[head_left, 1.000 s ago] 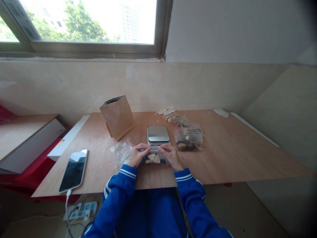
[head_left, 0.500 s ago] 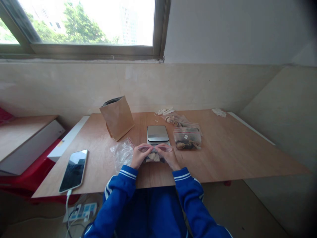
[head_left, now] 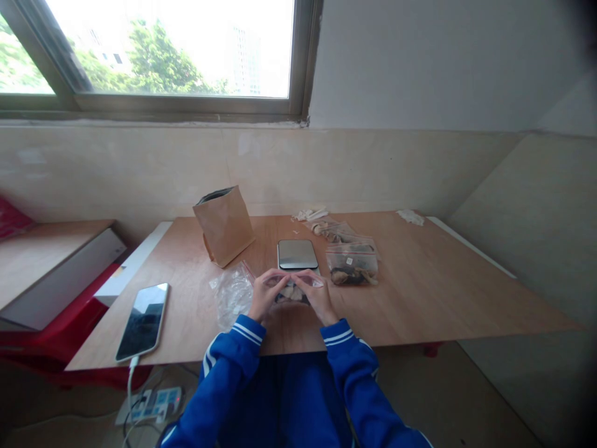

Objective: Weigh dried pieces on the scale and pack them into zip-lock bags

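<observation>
Left hand [head_left: 263, 295] and right hand [head_left: 318, 296] both pinch top edge of small clear bag [head_left: 293, 291], fingertips meeting at middle. Bag lies on worktop [head_left: 420, 292] just before scale [head_left: 297, 254], holds pale and dark pieces. Step judged: pressing zip strip closed. Next move calls for firm pinch run along whole strip.

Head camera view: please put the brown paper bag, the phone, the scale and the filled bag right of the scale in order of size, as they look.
1. brown paper bag
2. phone, which lies nearer the camera, so its rank is unsure
3 and 4. scale and filled bag look about alike; not ranked.
</observation>
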A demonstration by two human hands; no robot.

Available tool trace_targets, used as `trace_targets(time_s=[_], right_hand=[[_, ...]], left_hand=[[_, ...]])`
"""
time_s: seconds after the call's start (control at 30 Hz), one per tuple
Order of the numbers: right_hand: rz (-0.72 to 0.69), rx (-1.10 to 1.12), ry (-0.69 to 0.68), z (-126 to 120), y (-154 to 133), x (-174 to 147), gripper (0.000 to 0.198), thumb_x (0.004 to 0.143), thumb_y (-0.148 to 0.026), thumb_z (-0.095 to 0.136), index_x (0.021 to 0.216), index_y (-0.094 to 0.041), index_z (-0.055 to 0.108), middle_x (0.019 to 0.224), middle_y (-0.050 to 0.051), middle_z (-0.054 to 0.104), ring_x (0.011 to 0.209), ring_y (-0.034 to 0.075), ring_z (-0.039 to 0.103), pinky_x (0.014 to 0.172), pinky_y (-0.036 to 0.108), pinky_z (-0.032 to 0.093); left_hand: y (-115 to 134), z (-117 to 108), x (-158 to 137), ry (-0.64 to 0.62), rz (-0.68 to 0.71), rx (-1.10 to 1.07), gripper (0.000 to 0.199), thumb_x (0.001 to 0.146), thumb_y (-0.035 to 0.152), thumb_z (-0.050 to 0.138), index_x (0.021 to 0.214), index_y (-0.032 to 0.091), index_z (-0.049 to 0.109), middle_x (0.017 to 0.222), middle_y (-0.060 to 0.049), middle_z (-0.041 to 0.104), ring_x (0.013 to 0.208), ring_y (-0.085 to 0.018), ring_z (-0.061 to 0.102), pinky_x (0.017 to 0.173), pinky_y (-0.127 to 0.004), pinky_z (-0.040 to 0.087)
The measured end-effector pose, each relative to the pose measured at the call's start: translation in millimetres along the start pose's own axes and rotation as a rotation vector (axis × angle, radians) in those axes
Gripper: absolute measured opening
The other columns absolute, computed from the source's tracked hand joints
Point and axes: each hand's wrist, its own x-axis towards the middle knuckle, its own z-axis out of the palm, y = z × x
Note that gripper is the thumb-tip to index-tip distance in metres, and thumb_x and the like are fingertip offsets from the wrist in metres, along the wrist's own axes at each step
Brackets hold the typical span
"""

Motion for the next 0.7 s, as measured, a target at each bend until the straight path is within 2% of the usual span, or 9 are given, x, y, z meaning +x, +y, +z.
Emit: trace_targets(time_s=[0.1,0.2,0.37,0.47,0.6,0.7], right_hand=[[-0.004,0.011,0.041,3,-3,0,0.023,0.078,-0.042,0.070,0.082,-0.019,0.072,0.085,0.005,0.074,0.083,0.021,0.067,0.079,0.033,0.052],[-0.008,0.008,0.026,1,-7,1,0.025,0.079,-0.043,0.068,0.084,-0.019,0.073,0.088,0.006,0.074,0.086,0.022,0.067,0.082,0.035,0.052],[0.025,-0.023,0.067,-7,-10,0,0.027,0.075,-0.046,0.071,0.076,-0.019,0.073,0.077,0.005,0.073,0.076,0.023,0.066,0.073,0.033,0.052],[0.086,-0.008,0.093,-9,-7,-3,0.037,0.076,-0.055,0.068,0.074,-0.018,0.073,0.071,0.005,0.071,0.070,0.023,0.065,0.067,0.033,0.052],[0.196,0.038,0.142,-16,2,-8,0.059,0.079,-0.072,0.052,0.079,-0.017,0.074,0.070,0.009,0.072,0.066,0.024,0.066,0.060,0.034,0.053],[0.257,0.074,0.222,-23,7,-10,0.064,0.075,-0.079,0.048,0.071,-0.019,0.070,0.066,0.010,0.070,0.059,0.025,0.065,0.055,0.035,0.052]], left_hand=[[3,2,1,0.035,0.011,0.019,0.027,0.081,0.042,0.065,0.086,0.016,0.073,0.087,-0.008,0.072,0.084,-0.021,0.066,0.076,-0.030,0.052],[4,2,1,0.073,-0.024,-0.028,0.029,0.079,0.043,0.066,0.085,0.016,0.074,0.085,-0.008,0.073,0.082,-0.022,0.066,0.075,-0.031,0.052],[3,2,0,0.041,-0.140,-0.105,0.034,0.078,0.046,0.066,0.085,0.014,0.075,0.085,-0.009,0.075,0.081,-0.023,0.067,0.074,-0.032,0.053],[3,3,-1,0.026,-0.178,-0.143,0.040,0.083,0.050,0.060,0.086,0.013,0.075,0.084,-0.009,0.074,0.080,-0.022,0.067,0.073,-0.031,0.052],[6,2,-1,0.036,-0.209,-0.181,0.053,0.088,0.057,0.047,0.077,0.012,0.074,0.080,-0.010,0.074,0.079,-0.021,0.067,0.076,-0.031,0.051],[9,1,-2,0.042,-0.305,-0.183,0.064,0.089,0.063,0.038,0.078,0.012,0.075,0.075,-0.011,0.073,0.071,-0.021,0.068,0.068,-0.030,0.051]])
